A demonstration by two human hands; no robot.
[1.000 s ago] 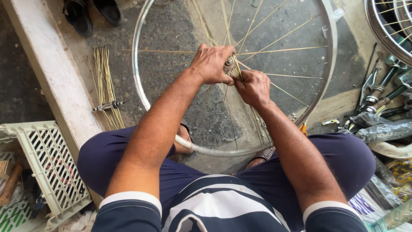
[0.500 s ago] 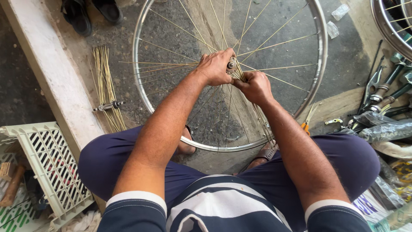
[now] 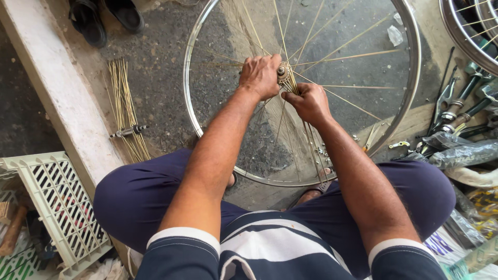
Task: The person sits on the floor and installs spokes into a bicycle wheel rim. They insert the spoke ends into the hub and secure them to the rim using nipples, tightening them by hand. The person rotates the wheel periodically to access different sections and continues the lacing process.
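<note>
A bicycle wheel with a shiny metal rim (image 3: pixel 193 119) lies flat on the ground between my knees. Thin brass-coloured spokes (image 3: pixel 353 39) fan out from its hub (image 3: pixel 284 72) at the centre. My left hand (image 3: pixel 260 75) grips the hub from the left side. My right hand (image 3: pixel 309 101) is closed on a bunch of loose spokes (image 3: pixel 313 150) just right of the hub; they hang down toward my lap. The two hands almost touch.
A bundle of spare spokes (image 3: pixel 123 103) and a small axle (image 3: pixel 128 131) lie at the left beside a concrete kerb (image 3: pixel 62 93). A pale plastic crate (image 3: pixel 57 207) sits at lower left. Tools and bike parts (image 3: pixel 456 114) crowd the right. Black shoes (image 3: pixel 106 18) and another wheel (image 3: pixel 469 31) lie at the top.
The wheel's hub and both hands have kept together while the view shifted slightly; the rim has turned a little and the spokes fan differently. My grips are unchanged.
</note>
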